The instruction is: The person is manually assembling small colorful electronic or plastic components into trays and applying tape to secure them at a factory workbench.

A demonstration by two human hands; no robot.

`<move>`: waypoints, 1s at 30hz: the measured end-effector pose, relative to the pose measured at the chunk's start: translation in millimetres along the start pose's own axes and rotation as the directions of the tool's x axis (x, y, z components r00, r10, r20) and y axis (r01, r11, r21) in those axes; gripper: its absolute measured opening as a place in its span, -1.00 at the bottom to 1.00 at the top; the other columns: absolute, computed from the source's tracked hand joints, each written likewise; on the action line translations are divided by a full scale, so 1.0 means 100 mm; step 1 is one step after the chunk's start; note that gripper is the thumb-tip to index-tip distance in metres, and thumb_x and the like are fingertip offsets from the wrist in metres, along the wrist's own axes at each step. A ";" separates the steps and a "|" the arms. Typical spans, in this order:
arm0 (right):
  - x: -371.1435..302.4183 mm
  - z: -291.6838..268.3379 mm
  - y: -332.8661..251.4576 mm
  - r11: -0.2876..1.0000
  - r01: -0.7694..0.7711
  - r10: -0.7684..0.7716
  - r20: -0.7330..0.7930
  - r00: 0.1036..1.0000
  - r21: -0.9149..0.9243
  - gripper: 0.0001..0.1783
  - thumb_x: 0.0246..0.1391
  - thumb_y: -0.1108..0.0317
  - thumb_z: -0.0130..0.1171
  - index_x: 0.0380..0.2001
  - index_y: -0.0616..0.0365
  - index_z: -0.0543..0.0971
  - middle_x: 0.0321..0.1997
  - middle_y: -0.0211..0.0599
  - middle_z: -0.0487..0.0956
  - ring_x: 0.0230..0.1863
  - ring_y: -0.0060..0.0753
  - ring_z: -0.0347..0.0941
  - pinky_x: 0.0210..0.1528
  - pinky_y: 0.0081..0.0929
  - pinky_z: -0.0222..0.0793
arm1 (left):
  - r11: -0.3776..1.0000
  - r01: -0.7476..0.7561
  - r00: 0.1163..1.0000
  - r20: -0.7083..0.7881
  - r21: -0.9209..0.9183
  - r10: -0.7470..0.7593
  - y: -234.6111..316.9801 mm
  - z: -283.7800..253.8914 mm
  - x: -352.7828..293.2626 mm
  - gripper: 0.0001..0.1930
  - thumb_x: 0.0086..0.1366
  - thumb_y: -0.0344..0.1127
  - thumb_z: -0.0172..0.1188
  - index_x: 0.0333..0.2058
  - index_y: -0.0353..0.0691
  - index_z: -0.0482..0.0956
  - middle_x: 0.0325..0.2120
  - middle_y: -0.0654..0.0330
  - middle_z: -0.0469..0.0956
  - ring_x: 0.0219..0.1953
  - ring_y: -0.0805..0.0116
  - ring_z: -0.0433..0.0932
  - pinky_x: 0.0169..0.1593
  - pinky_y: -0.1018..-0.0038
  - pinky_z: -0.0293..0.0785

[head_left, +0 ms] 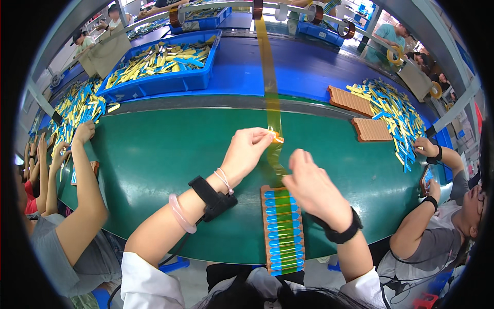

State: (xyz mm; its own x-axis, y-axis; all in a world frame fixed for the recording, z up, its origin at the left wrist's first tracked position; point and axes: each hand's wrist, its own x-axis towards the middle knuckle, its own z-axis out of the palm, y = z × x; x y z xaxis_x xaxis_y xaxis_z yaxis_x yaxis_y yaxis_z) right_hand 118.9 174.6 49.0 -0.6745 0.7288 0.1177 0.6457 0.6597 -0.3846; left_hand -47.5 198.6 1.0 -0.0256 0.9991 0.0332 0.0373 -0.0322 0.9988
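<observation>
My left hand (252, 147) is closed in a pinch on a small orange-and-white tool (278, 139), mostly covered by the fingers. It sits against a yellow translucent tape strip (271, 87) hanging from above. Below it, the slack tape bends down to a brown grooved tray (267, 229) near the table's front edge. Several blue flat pieces (275, 211) lie crosswise in the tray's grooves, with tape running lengthwise over their middles. My right hand (316, 188) is just right of the slack tape, above the tray's far end. Its fingers are bent and slightly blurred; I cannot see what they hold.
Two brown grooved trays (371, 130) lie at the right beside a heap of yellow and blue pieces (393, 113). A blue bin (154, 87) of similar pieces stands far left, near another heap (77, 113). Tape rolls (257, 9) hang overhead. Co-workers' arms (82, 159) reach in on both sides.
</observation>
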 end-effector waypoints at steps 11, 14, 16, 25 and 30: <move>-0.58 -0.25 0.18 -0.163 -0.254 -0.040 0.251 0.967 0.953 -0.58 0.16 0.30 -0.18 0.01 0.36 0.22 -0.03 -0.19 0.39 -0.05 -0.39 0.34 0.01 -0.38 0.24 | 0.931 -0.220 0.952 0.143 -0.291 0.270 0.99 0.01 0.17 -0.69 0.26 -0.23 -0.14 -0.21 -0.34 0.43 -0.23 0.09 0.51 -0.16 0.35 0.47 -0.05 0.43 0.32; -0.73 -0.51 0.16 -0.266 -0.134 -0.035 0.129 0.991 0.955 -0.60 0.18 0.29 -0.21 -0.01 0.35 0.25 -0.06 -0.26 0.40 -0.07 -0.48 0.33 -0.02 -0.48 0.24 | -0.003 -0.321 0.823 0.280 0.947 0.494 0.79 -0.17 0.14 -0.67 0.07 -0.34 -0.01 -0.15 -0.27 0.39 -0.17 0.09 0.42 -0.07 0.28 0.37 -0.13 0.32 0.36; -0.85 -0.51 0.39 -0.275 -0.126 -0.066 0.112 0.991 0.953 -0.61 0.18 0.29 -0.22 -0.01 0.34 0.26 -0.06 -0.25 0.40 -0.07 -0.47 0.34 -0.03 -0.46 0.26 | -0.441 -0.024 0.776 0.295 0.897 0.557 0.56 -0.16 -0.07 -0.57 -0.03 -0.36 0.04 -0.10 -0.17 0.36 -0.10 0.04 0.34 0.01 0.22 0.29 -0.18 0.21 0.36; -0.93 -0.04 0.67 -0.136 -0.371 0.129 0.387 0.913 0.919 -0.68 0.14 0.37 -0.13 -0.11 0.39 0.35 -0.14 -0.20 0.46 -0.15 -0.39 0.41 -0.08 -0.41 0.32 | 0.058 -0.817 0.575 0.805 0.573 0.148 0.02 0.22 -0.99 -0.51 0.01 -0.44 0.00 -0.01 -0.19 0.21 0.01 0.19 0.24 0.08 0.33 0.24 0.02 0.28 0.21; -0.86 0.06 0.58 -0.119 -0.459 0.075 0.469 0.880 0.880 -0.72 0.13 0.39 -0.11 -0.14 0.33 0.36 -0.19 -0.23 0.47 -0.25 -0.41 0.45 -0.13 -0.47 0.35 | -0.040 -0.585 0.810 0.580 0.810 -0.091 0.23 -0.35 -0.87 -0.32 -0.31 -0.38 0.32 -0.10 -0.15 0.25 -0.12 0.22 0.32 -0.08 0.34 0.39 -0.06 0.29 0.26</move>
State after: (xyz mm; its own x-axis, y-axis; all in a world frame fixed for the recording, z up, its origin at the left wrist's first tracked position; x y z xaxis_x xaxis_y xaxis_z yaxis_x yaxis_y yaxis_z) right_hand 212.0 149.2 11.2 -0.7132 0.6048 -0.3544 -0.0826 -0.5746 -0.8143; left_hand -79.2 109.7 22.2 0.5551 0.8274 -0.0855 0.8228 -0.5613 -0.0893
